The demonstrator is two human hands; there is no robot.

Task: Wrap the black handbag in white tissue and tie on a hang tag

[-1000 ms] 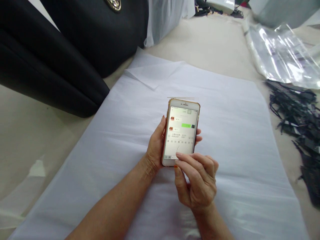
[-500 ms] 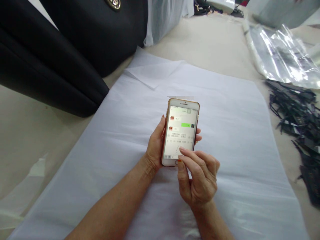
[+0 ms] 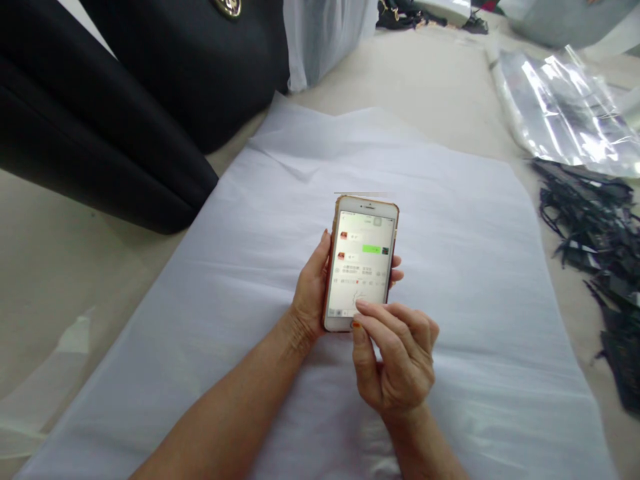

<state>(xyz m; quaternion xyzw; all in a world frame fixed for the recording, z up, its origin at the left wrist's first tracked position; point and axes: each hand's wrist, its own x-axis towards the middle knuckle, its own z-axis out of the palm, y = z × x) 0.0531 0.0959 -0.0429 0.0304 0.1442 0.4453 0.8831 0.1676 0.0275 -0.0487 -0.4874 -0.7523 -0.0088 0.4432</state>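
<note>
My left hand (image 3: 311, 290) is wrapped round a smartphone (image 3: 350, 325) in a brown-edged case. Its thumb lies along the phone's left side, and fingertips show at the right side. The lit screen has a chat with a green bubble, and faint handwritten strokes show low on it. My right hand (image 3: 400, 353) is over the lower end of the phone, holding nothing. Its index fingertip is at the writing area, apparently touching the glass. The other fingers are loosely bent, with the orange-marked thumb tip close to them near the home button.
White sheet material (image 3: 240, 280) is spread under my arms. At upper left stands a large black bag (image 3: 200, 67) with a gold emblem, beside translucent wrapping (image 3: 325, 47). Clear plastic bags (image 3: 560, 107) and a heap of black straps (image 3: 590, 220) lie on the right.
My right index fingertip has shifted slightly down and left on the screen, and more handwritten strokes show. The writing-row above them has changed. My left hand and the phone stay in place.
</note>
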